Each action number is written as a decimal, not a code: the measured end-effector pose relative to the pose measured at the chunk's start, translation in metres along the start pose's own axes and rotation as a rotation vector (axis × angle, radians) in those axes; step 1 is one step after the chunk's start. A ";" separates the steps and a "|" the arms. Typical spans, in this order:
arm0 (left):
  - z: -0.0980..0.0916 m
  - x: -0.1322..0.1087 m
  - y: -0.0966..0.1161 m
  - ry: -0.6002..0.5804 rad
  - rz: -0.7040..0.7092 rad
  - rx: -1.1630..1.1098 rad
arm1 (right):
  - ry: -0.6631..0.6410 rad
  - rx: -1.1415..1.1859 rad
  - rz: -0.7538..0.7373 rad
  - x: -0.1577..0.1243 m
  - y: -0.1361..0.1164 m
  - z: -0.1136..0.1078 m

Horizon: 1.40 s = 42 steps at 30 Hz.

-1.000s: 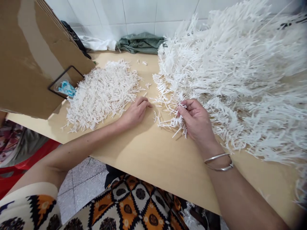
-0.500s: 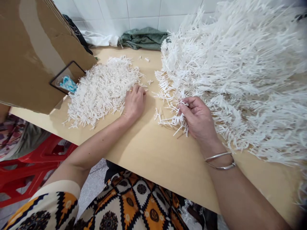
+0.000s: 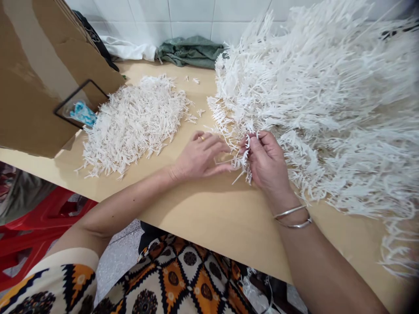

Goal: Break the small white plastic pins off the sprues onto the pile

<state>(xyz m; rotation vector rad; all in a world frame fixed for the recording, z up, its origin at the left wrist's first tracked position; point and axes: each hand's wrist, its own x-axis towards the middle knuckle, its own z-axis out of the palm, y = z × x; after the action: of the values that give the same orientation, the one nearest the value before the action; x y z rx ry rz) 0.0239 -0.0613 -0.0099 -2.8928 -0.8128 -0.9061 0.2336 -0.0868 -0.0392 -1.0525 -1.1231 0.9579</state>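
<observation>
White branching plastic sprigs [image 3: 246,162] are pinched between the thumb and fingers of my right hand [image 3: 269,160], which wears silver bangles at the wrist. My left hand [image 3: 203,156] is beside them, its thumb and fingers apart and the fingertips at the left ends of the sprigs. Whether those fingertips touch a sprig is hard to make out. Behind and to the right of my right hand rises a large heap of long white plastic strands [image 3: 314,96]. A smaller pile of short white pieces [image 3: 137,122] lies on the table to the left.
A cardboard box [image 3: 46,83] stands at the left, with a black wire frame [image 3: 73,98] and a blue-and-white item [image 3: 83,114] by it. Green cloth [image 3: 190,51] and white cloth [image 3: 129,49] lie along the tiled wall. Red stools [image 3: 49,213] are below the table [image 3: 196,213].
My left hand has moved from the small pile rightward to the sprigs, and its fingers have spread. The right hand keeps its pinch on the sprigs. The view has shifted slightly.
</observation>
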 end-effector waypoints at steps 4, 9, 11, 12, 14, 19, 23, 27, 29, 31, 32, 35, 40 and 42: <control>0.015 0.000 0.008 -0.242 -0.012 -0.003 | -0.079 0.059 -0.071 -0.007 -0.023 0.009; 0.012 0.002 -0.011 -0.021 -0.156 -0.327 | -0.017 -0.034 -0.141 -0.007 -0.041 0.003; 0.006 0.003 -0.016 0.074 -0.261 -0.527 | 0.031 -0.041 -0.170 -0.005 -0.039 -0.001; 0.004 0.004 -0.017 0.098 -0.330 -0.632 | 0.037 -0.039 -0.173 -0.004 -0.037 -0.002; 0.000 0.005 -0.019 0.121 -0.482 -0.841 | 0.027 -0.065 -0.182 -0.005 -0.032 -0.003; 0.001 0.004 -0.029 0.185 -0.674 -1.212 | -0.036 -0.290 -0.300 -0.013 -0.025 -0.001; 0.008 0.002 -0.042 0.274 -0.736 -1.247 | -0.013 -0.473 -0.461 -0.015 -0.022 0.000; 0.009 0.003 -0.050 0.368 -0.840 -1.273 | -0.086 -0.734 -0.554 -0.017 -0.018 0.002; 0.006 0.005 -0.051 0.429 -0.909 -1.378 | -0.134 -0.888 -0.535 -0.018 -0.014 0.004; 0.003 0.007 -0.050 0.505 -0.960 -1.531 | -0.134 -1.004 -0.477 -0.020 -0.009 0.006; 0.002 0.008 -0.050 0.539 -0.975 -1.603 | -0.121 -1.037 -0.447 -0.021 -0.007 0.007; 0.002 0.009 -0.052 0.595 -1.001 -1.707 | -0.089 -0.998 -0.398 -0.020 -0.002 0.007; 0.006 0.006 -0.052 0.533 -0.886 -1.569 | -0.011 -0.800 -0.336 -0.019 -0.006 0.006; 0.004 0.005 -0.048 0.444 -0.753 -1.364 | -0.015 -0.759 -0.329 -0.020 -0.010 0.007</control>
<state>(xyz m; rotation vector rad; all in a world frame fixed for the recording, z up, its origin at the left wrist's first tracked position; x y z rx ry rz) 0.0064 -0.0167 -0.0178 -2.7518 -1.7473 -3.0232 0.2239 -0.1071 -0.0335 -1.3909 -1.6688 0.2611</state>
